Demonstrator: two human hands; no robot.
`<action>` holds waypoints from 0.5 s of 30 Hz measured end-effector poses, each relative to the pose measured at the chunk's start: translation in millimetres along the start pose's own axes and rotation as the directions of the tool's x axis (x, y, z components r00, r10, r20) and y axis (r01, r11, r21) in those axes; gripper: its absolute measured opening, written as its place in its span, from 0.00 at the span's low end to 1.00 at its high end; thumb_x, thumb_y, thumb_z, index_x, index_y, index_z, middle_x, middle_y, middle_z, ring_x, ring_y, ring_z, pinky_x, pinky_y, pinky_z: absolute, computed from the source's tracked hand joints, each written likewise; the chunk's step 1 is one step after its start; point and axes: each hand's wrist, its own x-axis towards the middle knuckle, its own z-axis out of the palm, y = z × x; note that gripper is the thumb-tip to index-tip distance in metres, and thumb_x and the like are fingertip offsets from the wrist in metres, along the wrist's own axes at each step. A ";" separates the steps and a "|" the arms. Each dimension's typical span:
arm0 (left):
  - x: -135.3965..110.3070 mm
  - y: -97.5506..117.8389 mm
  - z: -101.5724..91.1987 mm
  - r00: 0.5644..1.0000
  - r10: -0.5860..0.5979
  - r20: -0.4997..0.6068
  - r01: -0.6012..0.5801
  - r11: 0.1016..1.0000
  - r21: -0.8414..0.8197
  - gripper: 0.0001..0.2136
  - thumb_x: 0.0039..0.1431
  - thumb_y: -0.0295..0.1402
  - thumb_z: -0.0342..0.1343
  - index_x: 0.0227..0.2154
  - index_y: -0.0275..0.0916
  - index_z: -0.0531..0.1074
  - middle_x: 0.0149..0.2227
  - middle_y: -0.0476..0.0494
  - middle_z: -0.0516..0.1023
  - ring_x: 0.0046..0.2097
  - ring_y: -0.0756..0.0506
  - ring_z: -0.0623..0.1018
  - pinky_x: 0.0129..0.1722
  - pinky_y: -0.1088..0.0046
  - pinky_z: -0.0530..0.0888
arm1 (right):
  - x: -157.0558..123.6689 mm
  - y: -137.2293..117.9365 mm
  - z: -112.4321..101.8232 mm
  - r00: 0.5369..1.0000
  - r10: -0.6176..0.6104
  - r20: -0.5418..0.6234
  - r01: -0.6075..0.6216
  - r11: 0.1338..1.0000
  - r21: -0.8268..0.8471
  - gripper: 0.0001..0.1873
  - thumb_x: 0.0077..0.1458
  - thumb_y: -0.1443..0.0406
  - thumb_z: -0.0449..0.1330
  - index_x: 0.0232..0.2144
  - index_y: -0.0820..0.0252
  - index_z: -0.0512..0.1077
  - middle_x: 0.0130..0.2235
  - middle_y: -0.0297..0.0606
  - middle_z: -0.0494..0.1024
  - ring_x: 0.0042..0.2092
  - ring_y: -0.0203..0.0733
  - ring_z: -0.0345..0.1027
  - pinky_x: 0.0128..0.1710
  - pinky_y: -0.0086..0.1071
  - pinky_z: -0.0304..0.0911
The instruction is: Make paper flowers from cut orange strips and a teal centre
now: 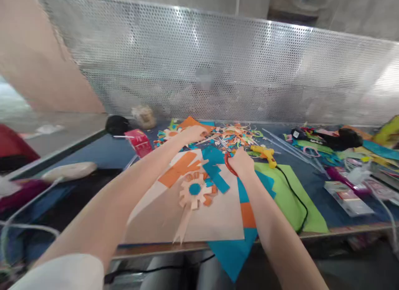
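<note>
My right hand (241,162) is closed round the red handles of a pair of scissors (229,160), whose blades point away toward a heap of paper scraps (237,135). My left hand (195,134) reaches further back and rests on an orange sheet (190,123) and the scraps beside it; its fingers are curled and blurred. Below both hands lies a beige sheet (215,217) with a paper flower (195,191) of beige and orange petals and a blue centre. Orange and blue cut pieces (215,169) lie on it.
A yellow glue gun (264,152) with a black cord lies right of the scissors on a green sheet (288,196). A red box (140,142) stands at the left. Craft supplies and packets crowd the right side. A perforated metal screen (218,65) closes the back.
</note>
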 end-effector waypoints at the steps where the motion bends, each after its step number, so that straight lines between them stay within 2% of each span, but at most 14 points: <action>1: -18.3 -5.9 -2.0 1.000 0.011 0.010 -0.011 1.000 -0.022 0.18 0.51 0.37 0.51 0.43 0.33 0.72 0.43 0.38 0.76 0.43 0.44 0.75 0.42 0.74 0.68 | -0.6 -0.1 1.4 1.000 -0.008 0.010 0.009 1.000 -0.012 0.24 0.50 0.57 0.52 0.45 0.70 0.62 0.41 0.55 0.75 0.43 0.56 0.71 0.38 0.41 0.65; 4: -71.1 -12.6 -5.9 0.994 0.100 0.034 -0.095 0.985 -0.141 0.21 0.51 0.42 0.52 0.45 0.34 0.71 0.44 0.39 0.76 0.42 0.45 0.75 0.41 0.75 0.68 | -1.6 -0.9 5.9 0.998 -0.068 0.018 0.069 0.996 -0.065 0.24 0.46 0.62 0.56 0.46 0.70 0.61 0.42 0.54 0.74 0.43 0.54 0.71 0.38 0.38 0.65; 8: -121.6 5.8 1.2 0.980 0.200 0.027 -0.194 0.971 -0.137 0.19 0.53 0.43 0.51 0.43 0.36 0.73 0.45 0.40 0.75 0.44 0.43 0.74 0.43 0.73 0.67 | -2.6 -3.6 11.5 0.975 -0.220 -0.016 0.215 0.962 -0.171 0.21 0.48 0.60 0.57 0.42 0.69 0.66 0.43 0.56 0.73 0.46 0.54 0.69 0.40 0.37 0.63; 10: -133.1 14.1 10.1 0.968 0.248 0.026 -0.245 0.966 -0.081 0.17 0.54 0.42 0.49 0.40 0.38 0.74 0.41 0.41 0.77 0.41 0.43 0.75 0.40 0.73 0.67 | -4.0 -5.6 13.3 0.956 -0.290 -0.036 0.278 0.941 -0.194 0.19 0.49 0.60 0.55 0.42 0.68 0.67 0.45 0.54 0.72 0.48 0.53 0.66 0.44 0.37 0.61; 11: -135.9 15.9 15.1 0.971 0.235 0.033 -0.233 0.971 -0.050 0.16 0.55 0.42 0.48 0.38 0.38 0.75 0.37 0.41 0.78 0.38 0.44 0.75 0.38 0.73 0.68 | -4.9 -6.6 14.1 0.946 -0.320 -0.055 0.305 0.933 -0.194 0.19 0.50 0.61 0.55 0.43 0.67 0.67 0.46 0.53 0.71 0.49 0.51 0.65 0.45 0.37 0.60; 13: -137.5 15.5 24.0 0.979 0.205 0.003 -0.205 0.978 -0.029 0.15 0.55 0.39 0.48 0.38 0.38 0.75 0.36 0.41 0.78 0.38 0.43 0.75 0.38 0.72 0.68 | -6.5 -8.3 15.6 0.916 -0.384 -0.119 0.361 0.916 -0.175 0.17 0.52 0.63 0.53 0.44 0.65 0.66 0.47 0.50 0.71 0.50 0.48 0.64 0.47 0.36 0.58; 15: -136.9 12.7 29.7 0.984 0.172 -0.042 -0.173 0.985 -0.020 0.13 0.54 0.35 0.48 0.38 0.39 0.75 0.36 0.41 0.78 0.39 0.44 0.76 0.38 0.73 0.68 | -7.6 -9.1 17.5 0.863 -0.469 -0.188 0.445 0.882 -0.157 0.14 0.53 0.64 0.51 0.41 0.63 0.68 0.45 0.48 0.72 0.49 0.46 0.63 0.48 0.36 0.57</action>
